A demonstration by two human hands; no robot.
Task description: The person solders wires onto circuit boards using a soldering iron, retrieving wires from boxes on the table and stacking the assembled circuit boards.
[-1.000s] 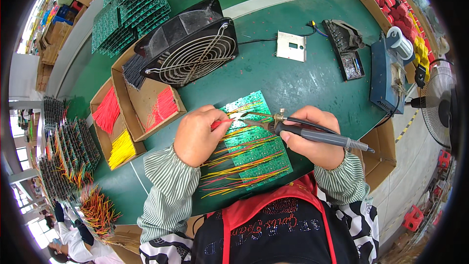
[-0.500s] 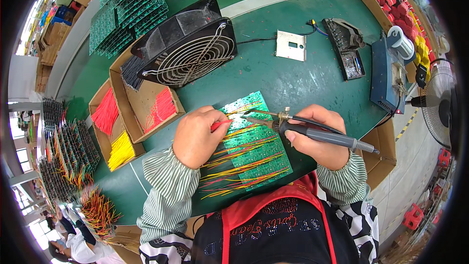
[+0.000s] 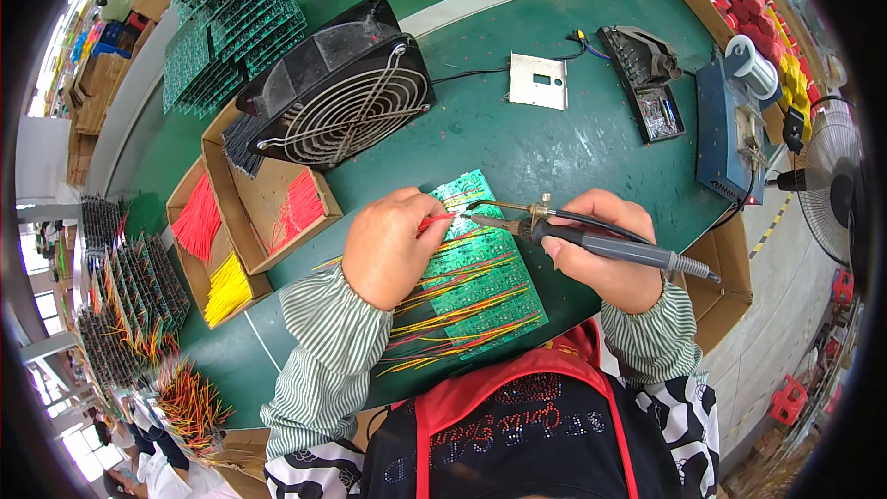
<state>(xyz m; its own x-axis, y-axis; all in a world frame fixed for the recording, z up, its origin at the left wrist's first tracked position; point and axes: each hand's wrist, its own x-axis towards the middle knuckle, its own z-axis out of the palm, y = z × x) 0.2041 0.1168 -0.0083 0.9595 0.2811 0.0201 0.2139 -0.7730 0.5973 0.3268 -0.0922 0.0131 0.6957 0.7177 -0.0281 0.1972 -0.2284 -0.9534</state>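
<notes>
A green circuit board panel (image 3: 482, 285) lies on the bench in front of me, with rows of red, yellow and black wires (image 3: 462, 322) reaching out over its left side. My left hand (image 3: 388, 245) is closed in a pinch on red wires (image 3: 434, 220), their ends at the upper part of the board. In my right hand (image 3: 612, 254) is a soldering iron (image 3: 619, 247) with a grey-black handle and a thin metal feed tube (image 3: 504, 209) fixed along it. The iron's tip meets the board area close to the red wire ends; exact contact is too small to tell.
A black fan (image 3: 346, 92) with a wire guard stands beyond my left hand. Cardboard trays (image 3: 263, 222) of red, yellow and black wires sit left of it. Stacked boards (image 3: 236, 28) rise at the far left. A blue soldering station (image 3: 725, 134) with a solder spool (image 3: 753, 69) stands right.
My left hand has shifted right and slightly up along the board, still pinching red wire. The iron's tip stays near the wire ends. The whole view has shifted slightly.
</notes>
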